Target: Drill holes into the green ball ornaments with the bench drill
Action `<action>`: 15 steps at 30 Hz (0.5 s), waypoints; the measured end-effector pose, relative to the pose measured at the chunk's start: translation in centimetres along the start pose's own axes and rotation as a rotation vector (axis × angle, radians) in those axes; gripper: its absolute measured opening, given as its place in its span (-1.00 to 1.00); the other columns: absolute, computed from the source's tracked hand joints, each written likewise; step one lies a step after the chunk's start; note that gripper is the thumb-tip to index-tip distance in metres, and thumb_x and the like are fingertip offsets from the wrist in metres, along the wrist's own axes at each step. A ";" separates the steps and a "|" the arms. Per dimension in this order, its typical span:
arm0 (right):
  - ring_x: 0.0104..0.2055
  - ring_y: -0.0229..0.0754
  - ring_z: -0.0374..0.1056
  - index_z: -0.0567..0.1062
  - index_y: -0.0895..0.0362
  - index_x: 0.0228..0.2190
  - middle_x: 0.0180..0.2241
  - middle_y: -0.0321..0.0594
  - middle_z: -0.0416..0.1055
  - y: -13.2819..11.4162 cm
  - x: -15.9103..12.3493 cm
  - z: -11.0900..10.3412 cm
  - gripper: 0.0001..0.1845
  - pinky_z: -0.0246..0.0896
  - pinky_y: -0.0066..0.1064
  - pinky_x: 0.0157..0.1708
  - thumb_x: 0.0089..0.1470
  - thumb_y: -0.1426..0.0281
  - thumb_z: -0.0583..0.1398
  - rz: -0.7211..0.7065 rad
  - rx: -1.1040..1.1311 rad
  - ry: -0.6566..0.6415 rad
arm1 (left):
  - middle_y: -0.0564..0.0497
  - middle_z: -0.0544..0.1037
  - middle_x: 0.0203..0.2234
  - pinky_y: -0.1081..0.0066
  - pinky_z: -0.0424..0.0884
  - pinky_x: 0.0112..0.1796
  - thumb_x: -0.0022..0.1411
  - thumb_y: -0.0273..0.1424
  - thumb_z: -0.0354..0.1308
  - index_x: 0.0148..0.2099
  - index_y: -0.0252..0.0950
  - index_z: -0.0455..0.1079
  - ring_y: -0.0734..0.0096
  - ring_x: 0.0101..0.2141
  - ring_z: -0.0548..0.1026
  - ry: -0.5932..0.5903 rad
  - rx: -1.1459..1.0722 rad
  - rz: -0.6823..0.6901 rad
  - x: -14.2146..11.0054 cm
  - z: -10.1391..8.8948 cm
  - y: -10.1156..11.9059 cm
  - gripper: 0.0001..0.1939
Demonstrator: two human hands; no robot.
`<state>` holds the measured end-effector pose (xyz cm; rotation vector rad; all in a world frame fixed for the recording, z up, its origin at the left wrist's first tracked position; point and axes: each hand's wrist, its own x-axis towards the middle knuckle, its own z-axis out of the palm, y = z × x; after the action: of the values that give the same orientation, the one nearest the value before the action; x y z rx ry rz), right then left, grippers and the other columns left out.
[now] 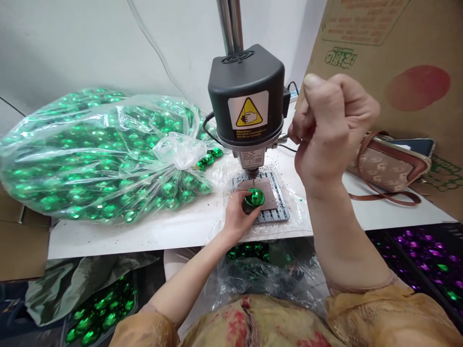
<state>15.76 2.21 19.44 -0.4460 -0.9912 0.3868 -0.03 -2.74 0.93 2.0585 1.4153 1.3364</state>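
Observation:
A small bench drill [247, 103] with a black motor housing and a yellow warning sticker stands on the white table [144, 233]. My left hand [237, 214] pinches a shiny green bauble [254, 197] on the drill's metal base plate [277, 214], right under the bit. My right hand [327, 132] is raised beside the drill head, fingers closed round its thin feed lever [283, 139], most of which my fist hides.
A large clear plastic bag [94, 154] full of green baubles lies on the table's left. A brown patterned purse [390, 164] and a cardboard box [398, 62] sit at the right. More green baubles lie in bags below the table; purple ones fill a crate [427, 255] lower right.

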 end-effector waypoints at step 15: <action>-0.66 -0.37 -0.08 0.13 0.03 -0.68 -0.70 -0.42 0.02 -0.5 1.0 0.6 -0.56 -0.14 -0.35 -0.60 0.11 0.36 0.21 0.040 -0.139 -0.010 | -0.15 0.55 -0.14 0.21 0.45 -0.12 0.28 -0.14 0.25 0.01 -0.22 0.39 0.21 -0.16 0.49 -0.390 0.161 0.852 -8.3 -1.3 1.0 -0.64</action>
<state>15.74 2.42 20.67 -0.5904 -1.0237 0.3573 -1.16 -10.61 -2.03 2.9873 0.4823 0.9668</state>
